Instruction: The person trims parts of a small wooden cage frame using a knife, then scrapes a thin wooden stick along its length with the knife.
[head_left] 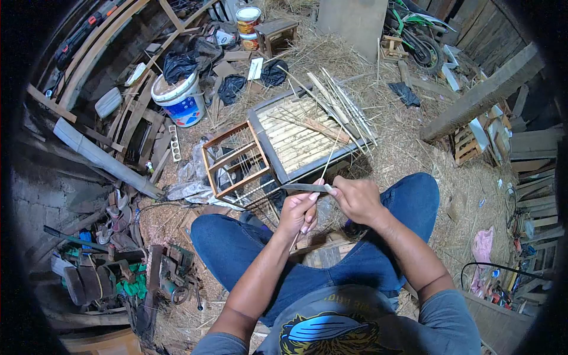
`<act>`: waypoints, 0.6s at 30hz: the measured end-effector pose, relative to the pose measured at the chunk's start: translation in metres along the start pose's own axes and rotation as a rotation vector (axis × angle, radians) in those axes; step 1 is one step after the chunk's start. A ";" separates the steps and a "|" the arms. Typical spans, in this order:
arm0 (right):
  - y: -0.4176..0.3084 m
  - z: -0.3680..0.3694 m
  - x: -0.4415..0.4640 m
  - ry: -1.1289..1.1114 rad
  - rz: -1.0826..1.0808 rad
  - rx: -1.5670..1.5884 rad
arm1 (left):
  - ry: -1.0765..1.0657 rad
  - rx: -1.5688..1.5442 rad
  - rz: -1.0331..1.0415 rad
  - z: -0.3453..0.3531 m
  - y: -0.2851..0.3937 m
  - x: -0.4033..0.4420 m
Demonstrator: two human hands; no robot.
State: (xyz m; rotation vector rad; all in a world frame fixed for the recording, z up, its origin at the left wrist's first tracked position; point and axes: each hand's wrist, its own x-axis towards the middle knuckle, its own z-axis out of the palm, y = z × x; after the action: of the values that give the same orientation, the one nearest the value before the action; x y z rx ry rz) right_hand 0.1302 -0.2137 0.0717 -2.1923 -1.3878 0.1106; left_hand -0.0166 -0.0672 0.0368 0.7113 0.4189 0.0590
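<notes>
My left hand [297, 213] is closed around a thin bamboo strip [327, 160], which sticks out above the fingers and below the palm. My right hand [357, 200] grips the handle of a knife [303, 187]. Its blade points left and lies across the strip, just above my left hand's fingers. Whether the edge cuts into the strip cannot be made out. Just beyond the hands stands a low slatted table [290, 136] with a dark frame. Loose bamboo strips [337, 106] are heaped on its far right side.
A small wooden frame with thin rods [236, 165] adjoins the table's left side. Farther left is a white bucket [179, 106] with a black bag. A slanted wooden post [482, 94] rises at right, and a motorbike [423, 44] stands behind. Straw and shavings cover the floor.
</notes>
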 end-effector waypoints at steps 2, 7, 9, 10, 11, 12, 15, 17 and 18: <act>0.013 0.000 0.003 -0.015 0.040 -0.038 | -0.004 -0.014 -0.028 -0.003 0.001 0.001; 0.022 -0.003 0.002 -0.057 0.092 -0.107 | -0.039 -0.076 0.011 0.001 0.000 -0.003; 0.012 0.001 -0.005 -0.052 -0.007 -0.118 | -0.030 -0.062 -0.024 0.002 -0.002 -0.002; 0.013 -0.002 -0.002 -0.109 0.060 -0.143 | -0.048 -0.064 -0.027 0.002 -0.001 -0.003; 0.016 -0.005 0.003 -0.167 0.127 -0.165 | -0.046 -0.063 -0.030 0.003 0.000 -0.004; 0.028 -0.007 0.007 -0.093 0.147 -0.160 | -0.051 -0.055 -0.009 0.004 0.000 -0.006; 0.038 -0.009 0.007 -0.017 0.169 -0.153 | -0.038 -0.041 -0.008 0.004 -0.001 -0.006; 0.020 -0.008 0.000 -0.120 0.096 -0.105 | -0.043 -0.062 -0.012 0.001 -0.004 -0.004; 0.018 -0.007 0.000 -0.040 0.054 -0.065 | -0.055 -0.058 -0.007 0.002 -0.003 -0.004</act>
State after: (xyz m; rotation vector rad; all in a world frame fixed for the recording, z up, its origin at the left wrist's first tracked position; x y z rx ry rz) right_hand 0.1475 -0.2228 0.0689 -2.2935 -1.3727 0.1315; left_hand -0.0198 -0.0712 0.0373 0.6529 0.3653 0.0448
